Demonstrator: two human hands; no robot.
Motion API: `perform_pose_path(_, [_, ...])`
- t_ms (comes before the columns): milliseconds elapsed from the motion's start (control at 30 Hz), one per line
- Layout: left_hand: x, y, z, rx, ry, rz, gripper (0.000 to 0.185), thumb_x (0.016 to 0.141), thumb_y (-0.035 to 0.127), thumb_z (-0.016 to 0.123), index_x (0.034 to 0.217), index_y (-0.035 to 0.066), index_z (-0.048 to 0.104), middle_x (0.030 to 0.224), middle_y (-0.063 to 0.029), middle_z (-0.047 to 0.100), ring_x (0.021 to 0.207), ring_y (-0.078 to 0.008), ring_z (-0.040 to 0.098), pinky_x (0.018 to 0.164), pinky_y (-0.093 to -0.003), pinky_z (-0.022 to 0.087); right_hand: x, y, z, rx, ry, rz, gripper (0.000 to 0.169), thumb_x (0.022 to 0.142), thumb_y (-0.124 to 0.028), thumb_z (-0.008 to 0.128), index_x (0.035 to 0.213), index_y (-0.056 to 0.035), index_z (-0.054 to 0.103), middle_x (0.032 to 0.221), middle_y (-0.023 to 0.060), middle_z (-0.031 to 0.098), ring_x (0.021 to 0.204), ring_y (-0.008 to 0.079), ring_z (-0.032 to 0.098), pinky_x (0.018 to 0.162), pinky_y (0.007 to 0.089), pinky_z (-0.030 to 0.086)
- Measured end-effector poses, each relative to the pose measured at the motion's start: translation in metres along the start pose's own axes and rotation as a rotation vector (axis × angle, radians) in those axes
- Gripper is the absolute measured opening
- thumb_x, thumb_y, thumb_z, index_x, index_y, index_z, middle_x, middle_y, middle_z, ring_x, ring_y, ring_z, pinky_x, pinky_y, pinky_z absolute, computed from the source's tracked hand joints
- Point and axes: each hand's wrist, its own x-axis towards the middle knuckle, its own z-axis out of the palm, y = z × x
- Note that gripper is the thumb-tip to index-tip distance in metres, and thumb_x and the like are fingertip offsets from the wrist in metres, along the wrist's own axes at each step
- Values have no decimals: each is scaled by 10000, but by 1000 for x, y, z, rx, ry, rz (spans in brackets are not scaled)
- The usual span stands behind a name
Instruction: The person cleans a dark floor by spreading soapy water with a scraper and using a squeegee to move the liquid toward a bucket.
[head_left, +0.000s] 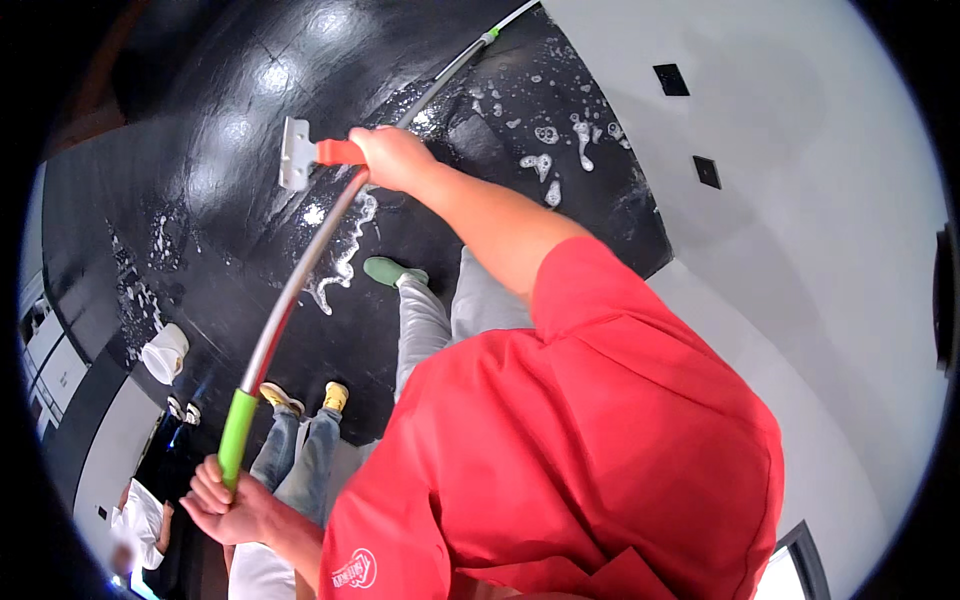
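Note:
My right hand (394, 157) is closed around the middle of a long metal pole (311, 255). The same hand also holds a scraper by its orange handle (341, 152), and the wide grey scraper head (298, 154) points left. At the pole's near end, my left hand (229, 499) grips the green sleeve (237, 435). Beyond my right hand the pole runs to the upper right, past a green collar (489, 36), and its far end leaves the view. Below lies a wet, glossy black floor (247, 187) with white foam (349, 255) on it.
A white bucket (165, 352) stands on the left. Close to my left hand is a person in jeans and yellow shoes (336, 396); another in a white shirt (140, 517) is farther left. A white wall (787, 165) with black plates (670, 79) borders the floor on the right.

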Motion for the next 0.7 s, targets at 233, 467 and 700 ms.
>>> perform_pose_path(233, [-29,19,98,145,-184,88,447,983,176,388,551,178,274,471,9,300,481,-107,287,575,-278,299,-53,3,-43,113,117,136,361,712,-241,787,914,-76,537,846,162,652,859,387,635,722,482,509])
perform_pose_path(467, [-2,31,152,137,-495,-60,432,1009,216,390,582,168,340,443,39,320,445,-85,301,535,-259,293,-126,7,-54,216,224,256,373,677,-218,793,887,-63,527,860,167,632,853,393,621,713,479,495])
perform_pose_path(700, [113,-39,210,12,-932,-128,389,937,175,532,573,169,395,452,59,484,370,-49,468,428,-202,423,-116,40,-85,82,172,533,411,665,-197,802,937,-69,521,857,184,642,843,407,625,728,485,496])
